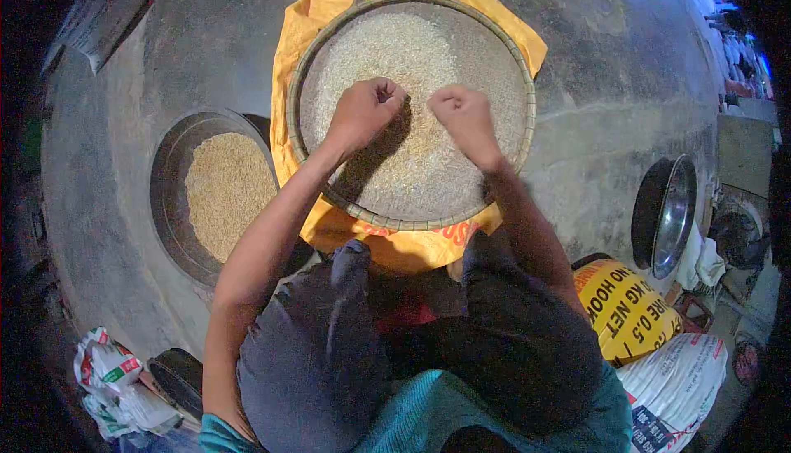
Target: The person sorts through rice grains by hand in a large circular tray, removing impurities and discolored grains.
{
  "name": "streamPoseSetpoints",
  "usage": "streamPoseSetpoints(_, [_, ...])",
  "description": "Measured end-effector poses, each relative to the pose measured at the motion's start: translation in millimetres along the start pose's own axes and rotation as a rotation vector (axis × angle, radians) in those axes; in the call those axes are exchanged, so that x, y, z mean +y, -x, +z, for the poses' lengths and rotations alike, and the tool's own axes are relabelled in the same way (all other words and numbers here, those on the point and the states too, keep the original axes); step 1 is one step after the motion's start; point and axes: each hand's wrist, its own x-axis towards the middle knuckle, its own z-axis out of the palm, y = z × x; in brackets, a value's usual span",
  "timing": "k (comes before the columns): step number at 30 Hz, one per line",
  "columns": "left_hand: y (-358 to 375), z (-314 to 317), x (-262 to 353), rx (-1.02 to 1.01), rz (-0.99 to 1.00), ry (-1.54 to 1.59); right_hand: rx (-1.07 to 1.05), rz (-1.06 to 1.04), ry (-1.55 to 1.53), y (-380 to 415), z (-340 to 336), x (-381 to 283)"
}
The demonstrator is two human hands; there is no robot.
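A round winnowing tray (531,111) with a bound bamboo rim lies on a yellow-orange sack (284,66). Pale grain (387,45) is spread across it, with a yellower patch near the middle. My left hand (367,114) is over the centre of the tray, thumb and fingers pinched together. Opposite it, slightly to the right, my right hand (468,122) is also closed, its fingers curled in. Whatever sits between the fingers of either hand is too small or hidden to make out. The left hand and forearm shade part of the grain.
Left of the tray stands a wide dark basin (169,173) holding golden-brown grain (231,193). A shiny metal bowl (676,218) tilts on its side at right. Near my right knee are a yellow printed sack (626,309) and a white sack (680,383). Plastic bags (115,379) lie lower left.
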Motion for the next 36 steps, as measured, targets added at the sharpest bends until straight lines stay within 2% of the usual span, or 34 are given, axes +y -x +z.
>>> streamPoseSetpoints(2, [-0.5,-0.8,0.7,-0.020,-0.006,-0.064,-0.240,0.413,-0.876,-3.7,-18.1,7.6])
streamPoseSetpoints(3, [1.1,0.3,2.9,-0.021,-0.006,-0.063,-0.239,0.415,-0.875,-3.1,-20.8,7.4])
streamPoseSetpoints(5, [4.2,5.0,7.5,0.012,0.162,-0.396,-0.164,0.514,-1.328,-2.9,-25.5,6.8])
streamPoseSetpoints(6, [3.9,8.4,6.7,0.013,0.161,-0.396,-0.165,0.515,-1.327,-3.0,-25.3,8.7])
streamPoseSetpoints(8, [3.6,13.8,7.0,0.051,0.304,-0.491,-0.198,0.431,-0.798,-3.2,-22.5,11.7])
streamPoseSetpoints(9, [2.8,15.1,7.5,0.051,0.303,-0.492,-0.200,0.431,-0.798,-2.5,-16.8,11.9])
streamPoseSetpoints(11, [1.3,16.8,8.9,-0.007,0.287,-0.522,0.003,0.206,-0.160,-2.5,-2.4,6.9])
streamPoseSetpoints(12, [1.4,16.6,9.3,-0.007,0.287,-0.523,0.003,0.206,-0.162,-2.1,-1.6,3.8])
streamPoseSetpoints(14, [1.9,16.2,9.4,0.033,0.278,-0.388,0.021,0.061,0.020,-0.7,-1.9,-0.3])
streamPoseSetpoints(15, [0.5,15.0,8.9,0.029,0.278,-0.391,0.022,0.064,0.018,-0.7,1.0,2.5])
streamPoseSetpoints(17, [-4.0,9.1,9.4,0.000,0.049,0.018,0.063,-0.074,0.097,-2.3,7.2,9.3])
streamPoseSetpoints(18, [-5.4,4.8,10.0,-0.002,0.049,0.017,0.063,-0.072,0.095,-2.6,8.3,11.7])
streamPoseSetpoints(20, [-7.3,-6.5,10.2,-0.052,-0.198,0.465,0.024,-0.081,0.114,-3.1,8.4,11.6])
streamPoseSetpoints(21, [-5.7,-12.9,12.6,-0.093,-0.208,0.609,0.023,-0.080,0.113,-3.1,5.5,9.7])
streamPoseSetpoints(23, [-9.4,-19.0,2.4,-0.111,-0.218,0.637,-0.108,0.208,-0.257,-3.3,-4.2,7.8])
streamPoseSetpoints(24, [-11.2,-21.8,-2.4,-0.129,-0.225,0.666,-0.108,0.209,-0.257,-4.1,-9.8,13.3])
streamPoseSetpoints(25, [-12.2,-24.6,-7.6,-0.105,-0.223,0.449,-0.245,0.312,-0.735,-6.0,-17.9,20.1])
streamPoseSetpoints(26, [-10.7,-23.2,-6.7,-0.105,-0.224,0.451,-0.381,0.410,-1.214,-7.0,-22.7,19.5])
streamPoseSetpoints(27, [-8.3,-20.3,-5.8,-0.071,-0.212,0.312,-0.382,0.412,-1.214,-6.2,-20.9,17.5])
streamPoseSetpoints(28, [-6.6,-18.3,-4.7,-0.038,-0.198,0.173,-0.271,0.443,-0.905,-5.6,-16.9,14.9])
streamPoseSetpoints(29, [-6.1,-16.2,-7.1,-0.037,-0.198,0.173,-0.162,0.464,-0.595,-5.7,-12.4,10.5])
streamPoseSetpoints(30, [-4.9,-13.6,-9.6,0.005,-0.102,0.104,-0.163,0.464,-0.595,-5.0,-5.6,9.1])
streamPoseSetpoints(31, [-3.9,-11.5,-12.3,0.047,-0.007,0.034,-0.084,0.247,-0.307,-3.8,2.5,8.4])
streamPoseSetpoints(32, [-2.9,-9.7,-10.9,0.049,-0.009,0.033,-0.005,0.029,-0.020,-3.2,8.2,6.0])
streamPoseSetpoints(35, [0.3,-3.4,-7.5,0.087,0.018,-0.107,0.004,-0.038,0.157,-2.8,16.6,1.1])
streamPoseSetpoints(36, [1.2,-2.4,-7.4,0.072,0.108,-0.231,0.004,-0.037,0.155,-2.7,16.2,-0.1])
